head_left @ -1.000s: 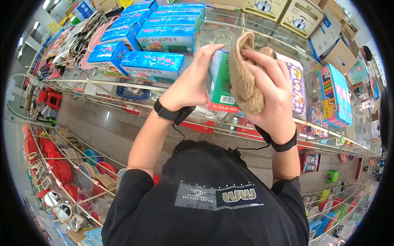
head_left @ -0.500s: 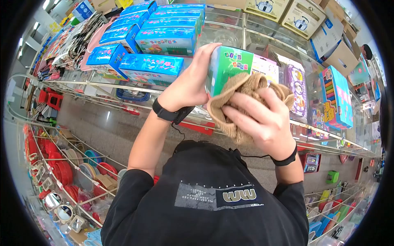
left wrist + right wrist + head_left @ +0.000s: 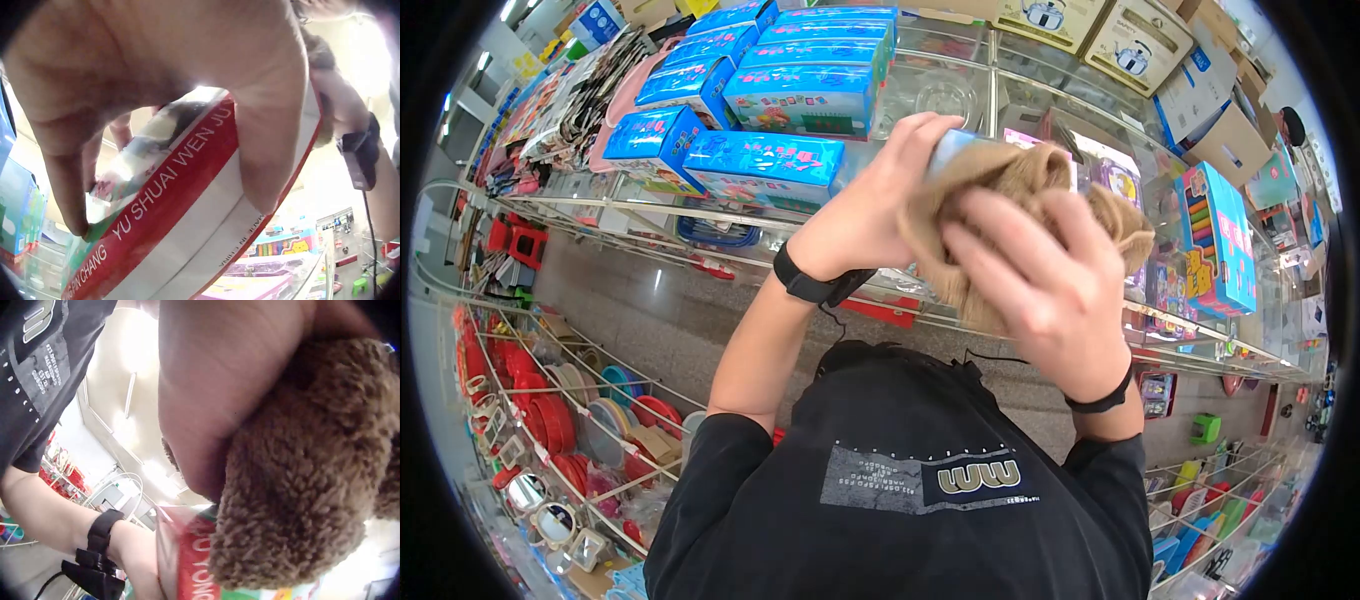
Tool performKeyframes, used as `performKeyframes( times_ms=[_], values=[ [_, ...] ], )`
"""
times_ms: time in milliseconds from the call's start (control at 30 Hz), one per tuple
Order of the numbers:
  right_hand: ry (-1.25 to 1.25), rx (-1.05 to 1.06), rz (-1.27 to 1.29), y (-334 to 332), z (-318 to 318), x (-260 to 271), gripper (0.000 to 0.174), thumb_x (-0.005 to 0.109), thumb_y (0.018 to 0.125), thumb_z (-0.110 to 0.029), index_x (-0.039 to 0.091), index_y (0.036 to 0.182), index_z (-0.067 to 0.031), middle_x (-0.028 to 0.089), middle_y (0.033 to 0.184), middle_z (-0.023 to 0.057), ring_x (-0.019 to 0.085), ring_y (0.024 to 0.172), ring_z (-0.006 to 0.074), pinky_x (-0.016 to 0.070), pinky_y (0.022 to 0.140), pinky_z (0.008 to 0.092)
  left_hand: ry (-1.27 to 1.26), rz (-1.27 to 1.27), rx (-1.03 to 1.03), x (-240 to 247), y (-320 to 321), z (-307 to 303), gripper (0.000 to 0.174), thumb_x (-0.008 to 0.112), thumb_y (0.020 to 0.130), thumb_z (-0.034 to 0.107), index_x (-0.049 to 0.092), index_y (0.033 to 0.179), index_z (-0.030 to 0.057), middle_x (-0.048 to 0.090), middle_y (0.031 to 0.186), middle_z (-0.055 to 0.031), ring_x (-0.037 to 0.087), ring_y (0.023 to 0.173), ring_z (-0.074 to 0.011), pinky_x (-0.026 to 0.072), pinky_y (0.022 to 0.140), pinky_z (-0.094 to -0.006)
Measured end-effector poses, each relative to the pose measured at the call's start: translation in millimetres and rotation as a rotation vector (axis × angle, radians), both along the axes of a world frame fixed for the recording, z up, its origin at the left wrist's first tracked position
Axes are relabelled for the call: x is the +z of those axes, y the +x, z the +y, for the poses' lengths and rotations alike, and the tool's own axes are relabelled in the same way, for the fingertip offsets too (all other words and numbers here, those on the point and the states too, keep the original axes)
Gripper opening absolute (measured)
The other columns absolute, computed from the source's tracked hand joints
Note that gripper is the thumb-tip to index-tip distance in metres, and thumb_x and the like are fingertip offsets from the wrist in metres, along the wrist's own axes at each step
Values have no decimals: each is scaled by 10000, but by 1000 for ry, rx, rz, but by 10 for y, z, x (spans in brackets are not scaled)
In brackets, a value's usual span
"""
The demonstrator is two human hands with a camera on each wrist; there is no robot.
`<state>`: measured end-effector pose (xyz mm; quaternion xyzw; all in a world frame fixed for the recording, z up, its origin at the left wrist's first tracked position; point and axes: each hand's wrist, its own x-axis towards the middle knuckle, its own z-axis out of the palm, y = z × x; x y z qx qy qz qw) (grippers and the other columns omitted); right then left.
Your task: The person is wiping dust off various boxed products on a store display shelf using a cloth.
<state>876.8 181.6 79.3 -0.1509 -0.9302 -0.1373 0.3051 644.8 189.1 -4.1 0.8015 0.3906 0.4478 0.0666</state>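
Observation:
In the head view my left hand (image 3: 870, 205) grips one end of a box, which the cloth mostly covers. The left wrist view shows that box (image 3: 181, 181) with a red band and white side, thumb and fingers of my left hand (image 3: 169, 69) around it. My right hand (image 3: 1050, 290) holds a bunched brown fluffy cloth (image 3: 975, 180) over the box, fingers bent into its folds. Close up in the right wrist view, the cloth (image 3: 300, 469) lies against the box (image 3: 194, 556), below my right hand (image 3: 231, 369).
Blue boxes (image 3: 765, 155) stand on the glass shelf at the left. Kettle boxes (image 3: 1135, 50) are at the back, with a colourful crayon-picture box (image 3: 1220, 235) on the right. Wire racks (image 3: 600, 420) with red basins and other goods stand at the lower left.
The cloth has moved from the box's right side across its front and now covers most of it. The box's green face, visible before, is hidden in the head view.

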Motion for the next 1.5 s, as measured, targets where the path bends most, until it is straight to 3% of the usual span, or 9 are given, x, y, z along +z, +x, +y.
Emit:
performKeyframes(
  times_ms=[133,300,400,467,700,900,1033,1267,1500],
  values=[
    [-33,67,-37,54,-211,-151,391,724,694,-172,810,1070,-109,722,1233,2,601,904,237,552,740,343,-105,-60,38,8,-5,-16,880,846,880,195,366,1597,23,431,1564,-237,466,1470,-420,387,1239,-447],
    [-152,169,-31,236,-221,-298,346,737,683,-170,783,1016,-89,718,1181,15,637,915,236,542,708,331,-65,-48,91,-43,7,-13,1147,960,706,162,291,1630,40,430,1569,-244,457,1474,-439,404,1229,-471],
    [-379,194,257,421,-99,-289,409,859,678,-113,748,1060,-19,722,1183,113,697,941,316,571,799,417,-77,-111,108,-89,5,2,1159,923,647,77,299,1623,51,429,1553,-257,458,1449,-475,421,1220,-492],
    [-474,-18,632,475,-129,-503,431,861,735,-46,712,1132,31,713,1195,170,706,1014,345,557,908,439,-130,-110,131,-62,-1,-51,1182,924,632,67,292,1632,63,423,1562,-246,448,1461,-469,415,1227,-499],
    [-750,-191,889,414,-18,-852,520,771,837,90,615,1333,82,701,1239,176,678,1151,250,518,1033,379,-16,34,189,-116,226,-88,1315,975,601,210,270,1698,40,387,1590,-254,413,1470,-468,363,1234,-514],
    [-749,-156,712,458,-59,-719,1039,964,710,-250,451,1571,22,668,1339,188,659,1226,278,519,1062,420,31,75,312,-162,558,-153,1214,889,653,70,292,1711,74,418,1512,-267,398,1419,-520,377,1209,-580],
    [-588,-413,602,412,-111,-679,1001,936,712,-202,456,1566,3,662,1305,207,674,1200,307,535,1045,423,29,117,378,-211,727,-222,1204,833,635,-20,307,1711,106,390,1527,-269,375,1432,-545,380,1188,-622],
    [-793,-300,772,543,-16,-829,905,910,730,-140,472,1515,-30,664,1269,198,687,1145,251,553,1009,399,94,230,383,-319,754,-194,1190,922,636,86,346,1677,64,352,1625,-251,346,1495,-535,369,1220,-618],
    [-936,-248,921,949,44,-1011,861,878,774,-131,450,1517,-46,619,1339,125,623,1243,224,492,1095,377,-67,212,257,-361,405,-315,1373,990,630,198,173,1723,51,168,1732,-296,238,1580,-550,308,1278,-591]
  ],
)
